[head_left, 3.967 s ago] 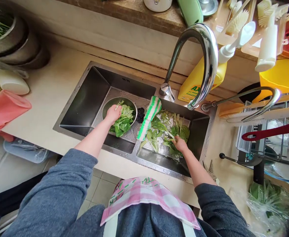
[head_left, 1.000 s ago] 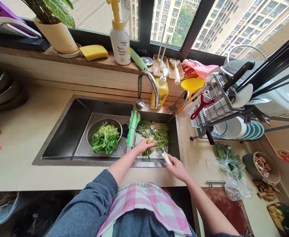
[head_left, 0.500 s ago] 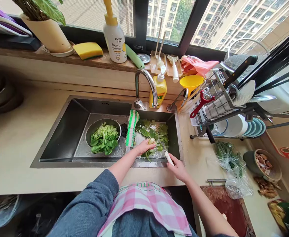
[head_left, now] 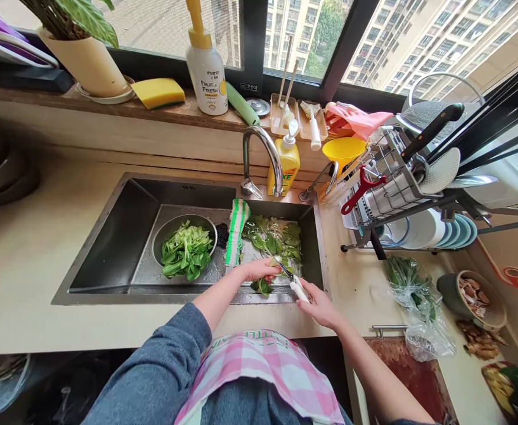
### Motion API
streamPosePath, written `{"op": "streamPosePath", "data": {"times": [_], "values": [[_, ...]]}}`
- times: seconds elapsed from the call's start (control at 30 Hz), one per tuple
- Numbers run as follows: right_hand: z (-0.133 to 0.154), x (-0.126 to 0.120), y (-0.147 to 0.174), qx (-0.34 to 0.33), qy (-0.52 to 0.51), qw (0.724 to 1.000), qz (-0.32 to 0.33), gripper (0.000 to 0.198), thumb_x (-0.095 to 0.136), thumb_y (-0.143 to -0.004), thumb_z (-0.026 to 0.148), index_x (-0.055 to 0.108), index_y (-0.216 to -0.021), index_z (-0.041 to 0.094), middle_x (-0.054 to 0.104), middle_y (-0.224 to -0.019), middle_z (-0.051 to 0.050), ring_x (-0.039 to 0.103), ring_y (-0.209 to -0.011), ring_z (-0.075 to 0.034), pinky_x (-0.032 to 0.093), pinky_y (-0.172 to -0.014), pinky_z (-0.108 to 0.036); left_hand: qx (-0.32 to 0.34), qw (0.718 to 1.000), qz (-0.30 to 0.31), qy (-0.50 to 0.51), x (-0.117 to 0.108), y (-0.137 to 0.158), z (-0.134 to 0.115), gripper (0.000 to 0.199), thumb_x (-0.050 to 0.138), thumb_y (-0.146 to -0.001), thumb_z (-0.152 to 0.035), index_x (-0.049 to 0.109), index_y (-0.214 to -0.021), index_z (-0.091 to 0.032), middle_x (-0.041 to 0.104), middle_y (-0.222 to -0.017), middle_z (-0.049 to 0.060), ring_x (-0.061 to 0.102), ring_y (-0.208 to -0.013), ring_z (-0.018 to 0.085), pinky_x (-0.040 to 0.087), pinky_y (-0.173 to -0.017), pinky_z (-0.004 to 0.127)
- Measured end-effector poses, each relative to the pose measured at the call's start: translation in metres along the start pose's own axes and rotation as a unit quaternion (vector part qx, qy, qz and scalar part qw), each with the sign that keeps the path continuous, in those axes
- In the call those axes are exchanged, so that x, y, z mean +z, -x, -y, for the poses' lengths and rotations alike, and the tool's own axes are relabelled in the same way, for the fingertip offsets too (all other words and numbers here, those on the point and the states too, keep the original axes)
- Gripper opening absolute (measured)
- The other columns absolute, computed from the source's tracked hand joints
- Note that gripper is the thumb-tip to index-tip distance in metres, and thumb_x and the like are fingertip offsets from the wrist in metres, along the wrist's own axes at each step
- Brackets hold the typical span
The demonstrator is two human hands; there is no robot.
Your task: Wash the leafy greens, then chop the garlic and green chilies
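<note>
Left hand (head_left: 261, 270): fingers curled, pinching a leafy green (head_left: 262, 287), apparently bok choy, its pale base turned toward the right and its leaves hanging below the palm.
Right hand (head_left: 321, 305): fingers wrapped around a white-handled knife (head_left: 300, 290), the blade at or very near the pale base; contact cannot be confirmed.
Metal bowl (head_left: 169, 226): left of both hands, heaped with separated greens (head_left: 188, 252); this portion appears finished.
Right basin (head_left: 313, 239): beneath and beyond the hands; loose greens (head_left: 280, 235) lie there, seemingly awaiting the same treatment, so the work looks partly done.
Striped cloth (head_left: 237, 231): beyond and left of the left hand, between bowl and loose greens.
Change: half a second earlier the blade stood right of the base; now it reaches across it. The bowl's contents look unaltered.
</note>
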State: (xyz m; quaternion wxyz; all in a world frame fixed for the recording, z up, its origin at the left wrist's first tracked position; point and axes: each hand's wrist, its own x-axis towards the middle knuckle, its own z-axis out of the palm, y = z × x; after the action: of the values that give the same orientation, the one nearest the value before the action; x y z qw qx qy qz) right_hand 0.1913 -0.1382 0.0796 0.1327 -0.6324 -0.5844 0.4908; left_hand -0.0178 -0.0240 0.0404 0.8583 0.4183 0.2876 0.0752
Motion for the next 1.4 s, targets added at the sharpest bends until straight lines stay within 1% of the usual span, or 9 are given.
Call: {"op": "streamPosePath", "data": {"times": [0.43,0.53,0.67,0.77,0.9,1.0,1.1,1.23,1.4], "values": [[0.001,0.014,-0.001,-0.021,0.03,0.999,-0.033,0.04,0.043,-0.076,0.03,0.058,-0.113,0.021,0.064,-0.082,0.0,0.055,-0.067,-0.016,0.043,-0.063,-0.027,-0.021,1.0,-0.003,-0.019,-0.012,-0.009,0.003,0.035,0.07,-0.062,-0.046,0.053,-0.071,-0.017,0.04,-0.055,-0.007,0.031,-0.047,0.006,0.03,-0.049,0.021],[-0.013,0.003,0.001,-0.001,0.059,0.995,-0.085,0.045,0.044,-0.077,0.034,0.052,-0.119,0.021,0.064,-0.093,-0.003,0.058,-0.076,-0.019,0.045,-0.068,-0.028,-0.004,1.0,-0.008,-0.017,-0.015,-0.008,0.001,0.036,0.069,-0.063,-0.046,0.056,-0.08,-0.017,0.041,-0.06,-0.006,0.034,-0.05,0.006,0.033,-0.052,0.021],[-0.057,-0.026,0.019,0.107,0.196,0.95,-0.216,0.062,0.047,-0.074,0.043,0.04,-0.13,0.017,0.059,-0.104,-0.012,0.057,-0.092,-0.026,0.045,-0.077,-0.037,0.032,0.999,-0.013,0.017,-0.02,-0.005,0.001,0.035,0.067,-0.068,-0.043,0.055,-0.089,-0.018,0.04,-0.061,-0.007,0.035,-0.051,0.006,0.034,-0.055,0.022],[-0.089,-0.046,0.039,0.163,0.316,0.901,-0.25,0.066,0.05,-0.072,0.048,0.042,-0.127,0.013,0.057,-0.098,-0.016,0.054,-0.096,-0.032,0.042,-0.08,-0.045,0.051,0.998,-0.027,0.031,-0.022,-0.007,0.002,0.035,0.066,-0.07,-0.041,0.055,-0.092,-0.017,0.041,-0.061,-0.006,0.037,-0.051,0.006,0.034,-0.056,0.022],[-0.091,-0.051,0.044,0.123,0.316,0.887,-0.312,0.072,0.057,-0.066,0.057,0.045,-0.122,0.013,0.05,-0.114,-0.022,0.042,-0.113,-0.039,0.036,-0.087,-0.054,0.049,0.995,-0.058,0.057,-0.02,-0.013,0.004,0.036,0.067,-0.068,-0.038,0.054,-0.093,-0.016,0.045,-0.062,-0.005,0.041,-0.051,0.006,0.034,-0.056,0.022],[-0.06,-0.028,0.013,0.035,0.155,0.939,-0.304,0.061,0.055,-0.071,0.054,0.046,-0.119,0.016,0.051,-0.117,-0.018,0.046,-0.11,-0.032,0.04,-0.088,-0.048,0.044,0.99,-0.104,0.089,-0.018,-0.022,0.007,0.035,0.065,-0.069,-0.038,0.052,-0.092,-0.015,0.048,-0.06,-0.005,0.042,-0.05,0.006,0.035,-0.056,0.022],[-0.022,0.013,-0.045,0.039,-0.106,0.977,-0.183,0.056,0.061,-0.068,0.052,0.049,-0.112,0.018,0.061,-0.09,-0.008,0.059,-0.076,-0.02,0.049,-0.069,-0.035,0.055,0.979,-0.166,0.1,-0.018,-0.036,0.016,0.028,0.063,-0.069,-0.035,0.05,-0.085,-0.016,0.047,-0.057,-0.006,0.043,-0.049,0.006,0.035,-0.055,0.021],[-0.005,0.062,-0.129,0.096,-0.301,0.939,-0.134,0.047,0.058,-0.068,0.053,0.054,-0.1,0.019,0.061,-0.07,-0.001,0.054,-0.055,-0.013,0.044,-0.05,-0.025,0.078,0.949,-0.29,0.098,-0.022,-0.06,0.036,0.023,0.062,-0.069,-0.028,0.047,-0.082,-0.017,0.048,-0.062,-0.007,0.044,-0.053,0.006,0.035,-0.055,0.019],[-0.04,0.087,-0.2,0.089,-0.266,0.947,-0.158,0.038,0.05,-0.069,0.053,0.062,-0.077,0.017,0.06,-0.06,-0.001,0.051,-0.052,-0.013,0.041,-0.051,-0.024,0.067,0.875,-0.459,0.137,-0.042,-0.092,0.069,0.022,0.063,-0.063,-0.012,0.049,-0.081,-0.015,0.054,-0.069,-0.004,0.051,-0.065,0.008,0.04,-0.065,0.019]]}}
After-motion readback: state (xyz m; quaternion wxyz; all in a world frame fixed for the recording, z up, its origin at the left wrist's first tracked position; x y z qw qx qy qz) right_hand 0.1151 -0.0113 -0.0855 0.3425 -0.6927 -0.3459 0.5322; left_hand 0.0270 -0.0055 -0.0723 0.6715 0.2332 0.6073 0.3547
